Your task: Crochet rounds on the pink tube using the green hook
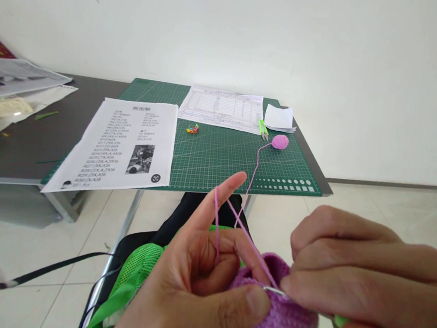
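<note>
Hollow purple crocheted-yarn pouch (279,325), presumably light, soft, stretchy: sits between left grip (208,280) and right grip (362,268). Left pinches its rim (272,257), likely the best hold; right holds slim silvery crochet hook (274,290).

The dark tabletop (95,88) carries a green gridded mat (215,158), on which lie printed sheets (108,149), small colourful clips (193,129), green snips (263,129) and a pinkish-purple yarn ball (280,142).

Green mesh clothing (139,261) meets black trousers (179,214)
</note>
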`<state>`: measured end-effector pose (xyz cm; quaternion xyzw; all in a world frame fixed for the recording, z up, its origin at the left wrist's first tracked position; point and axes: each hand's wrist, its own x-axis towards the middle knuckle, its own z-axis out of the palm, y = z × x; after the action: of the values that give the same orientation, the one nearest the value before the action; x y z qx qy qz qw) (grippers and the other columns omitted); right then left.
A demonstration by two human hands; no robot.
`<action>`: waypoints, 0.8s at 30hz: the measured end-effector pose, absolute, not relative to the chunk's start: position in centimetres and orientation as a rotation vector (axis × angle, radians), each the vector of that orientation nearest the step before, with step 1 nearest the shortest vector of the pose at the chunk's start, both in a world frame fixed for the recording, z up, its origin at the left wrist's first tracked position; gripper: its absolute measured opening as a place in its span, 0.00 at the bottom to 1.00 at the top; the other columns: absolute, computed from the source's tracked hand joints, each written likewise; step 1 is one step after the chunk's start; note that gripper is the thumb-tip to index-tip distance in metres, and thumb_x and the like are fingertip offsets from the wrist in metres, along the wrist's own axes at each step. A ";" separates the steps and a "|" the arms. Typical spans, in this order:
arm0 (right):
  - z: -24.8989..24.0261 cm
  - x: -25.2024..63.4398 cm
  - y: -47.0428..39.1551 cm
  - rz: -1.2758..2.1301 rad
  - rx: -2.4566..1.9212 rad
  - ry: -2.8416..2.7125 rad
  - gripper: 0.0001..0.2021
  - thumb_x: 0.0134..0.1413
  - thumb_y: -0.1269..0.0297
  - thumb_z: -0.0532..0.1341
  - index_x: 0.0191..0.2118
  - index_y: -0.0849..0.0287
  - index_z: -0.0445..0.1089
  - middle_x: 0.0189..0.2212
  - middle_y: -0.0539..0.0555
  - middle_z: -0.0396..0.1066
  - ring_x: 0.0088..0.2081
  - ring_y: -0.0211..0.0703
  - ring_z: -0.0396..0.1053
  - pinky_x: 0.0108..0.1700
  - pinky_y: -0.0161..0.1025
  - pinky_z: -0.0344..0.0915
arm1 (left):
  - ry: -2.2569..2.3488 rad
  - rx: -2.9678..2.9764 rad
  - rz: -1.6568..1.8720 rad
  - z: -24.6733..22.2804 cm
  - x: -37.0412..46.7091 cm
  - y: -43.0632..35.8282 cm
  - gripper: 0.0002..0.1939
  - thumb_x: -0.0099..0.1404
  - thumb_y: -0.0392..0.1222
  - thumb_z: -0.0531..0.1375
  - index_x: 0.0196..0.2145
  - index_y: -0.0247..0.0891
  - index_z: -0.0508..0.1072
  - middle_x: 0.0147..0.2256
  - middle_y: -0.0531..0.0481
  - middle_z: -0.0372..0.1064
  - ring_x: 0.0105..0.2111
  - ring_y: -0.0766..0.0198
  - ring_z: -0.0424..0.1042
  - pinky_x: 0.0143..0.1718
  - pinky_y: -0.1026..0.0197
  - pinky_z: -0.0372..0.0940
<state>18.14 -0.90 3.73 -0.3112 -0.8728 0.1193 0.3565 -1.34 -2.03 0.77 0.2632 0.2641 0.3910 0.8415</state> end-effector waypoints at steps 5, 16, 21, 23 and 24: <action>4.3 18.3 -1.6 0.220 -0.820 -2.316 0.22 0.73 0.55 0.50 0.27 0.56 0.69 0.21 0.46 0.71 0.25 0.32 0.70 0.32 0.34 0.72 | 0.608 0.608 0.841 0.9 -1.2 -2.3 0.40 0.64 0.33 0.69 0.65 0.69 0.62 0.24 0.63 0.63 0.20 0.75 0.42 0.23 0.67 0.44; 5.1 17.9 -1.1 -0.279 -0.682 -2.486 0.23 0.71 0.67 0.52 0.22 0.56 0.71 0.23 0.47 0.74 0.26 0.33 0.69 0.27 0.34 0.72 | 1.058 0.846 0.930 1.7 -0.3 -3.8 0.42 0.63 0.40 0.68 0.61 0.86 0.56 0.30 0.61 0.77 0.21 0.69 0.55 0.24 0.62 0.55; 4.2 17.3 -1.2 -0.356 -0.644 -2.536 0.16 0.65 0.68 0.61 0.23 0.55 0.73 0.24 0.47 0.76 0.24 0.36 0.68 0.23 0.40 0.70 | 1.143 0.988 1.069 1.4 0.0 -3.9 0.39 0.63 0.42 0.69 0.64 0.76 0.60 0.31 0.57 0.77 0.20 0.67 0.59 0.21 0.65 0.60; 3.3 17.0 -1.2 -0.346 -0.740 -2.407 0.21 0.67 0.66 0.59 0.20 0.56 0.69 0.20 0.48 0.73 0.24 0.38 0.67 0.24 0.44 0.67 | 1.166 1.102 1.133 0.7 0.0 -3.8 0.41 0.61 0.42 0.70 0.65 0.72 0.60 0.30 0.56 0.76 0.19 0.66 0.59 0.20 0.65 0.61; 2.9 16.9 -1.1 -0.323 -0.776 -2.376 0.21 0.66 0.67 0.60 0.18 0.56 0.67 0.20 0.48 0.73 0.24 0.38 0.67 0.24 0.44 0.66 | 1.191 1.144 1.155 0.3 0.0 -3.7 0.42 0.61 0.41 0.70 0.66 0.72 0.60 0.30 0.57 0.76 0.19 0.66 0.59 0.20 0.64 0.61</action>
<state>16.87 -1.07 2.87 -0.2931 -0.8976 -0.1222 0.3058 0.00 -3.69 0.29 0.4799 0.4998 0.4844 0.5340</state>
